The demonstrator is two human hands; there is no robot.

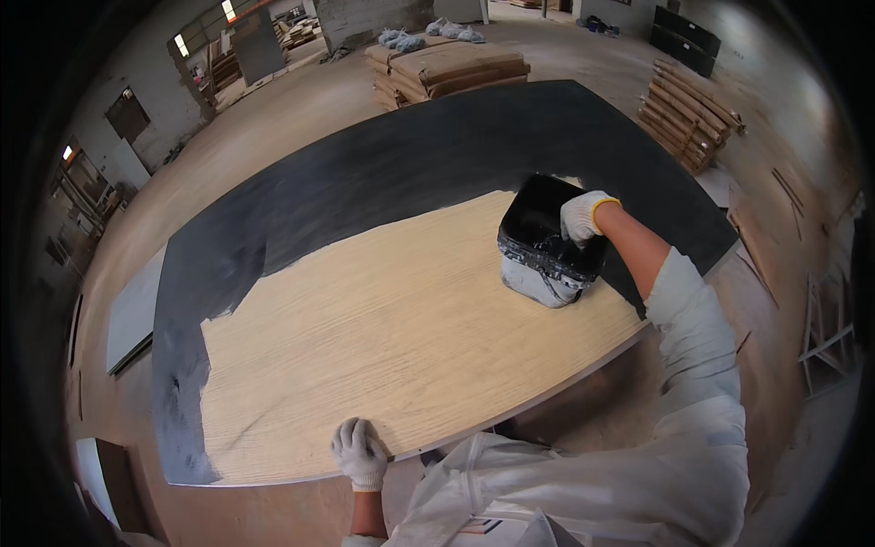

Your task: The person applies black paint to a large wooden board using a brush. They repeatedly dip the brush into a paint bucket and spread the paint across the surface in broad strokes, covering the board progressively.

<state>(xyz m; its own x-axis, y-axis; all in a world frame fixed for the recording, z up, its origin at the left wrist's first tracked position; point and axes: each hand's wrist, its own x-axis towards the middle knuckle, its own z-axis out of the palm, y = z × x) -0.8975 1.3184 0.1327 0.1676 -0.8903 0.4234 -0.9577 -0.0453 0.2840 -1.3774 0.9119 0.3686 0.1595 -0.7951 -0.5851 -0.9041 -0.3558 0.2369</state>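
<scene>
A large wood-grained board (392, 337) lies before me, its far and left parts coated in black paint (392, 164), with bare pale wood nearer me. On its right side stands a paint-smeared square bucket (538, 278), black inside and pale on the lower outside. My right hand (585, 217), in a white knit glove with a yellow cuff, is closed at the bucket's right rim, fingers reaching over its mouth. What they grip is hidden. My left hand (360, 454), also gloved and smudged dark, rests with bent fingers on the board's near edge.
Beyond the board stands a stack of brown-wrapped panels (447, 68) with blue bundles (401, 39) on top. Another brown stack (688, 114) is at the far right. A pale panel (135, 310) sits past the left edge; a white frame (828, 328) is at right.
</scene>
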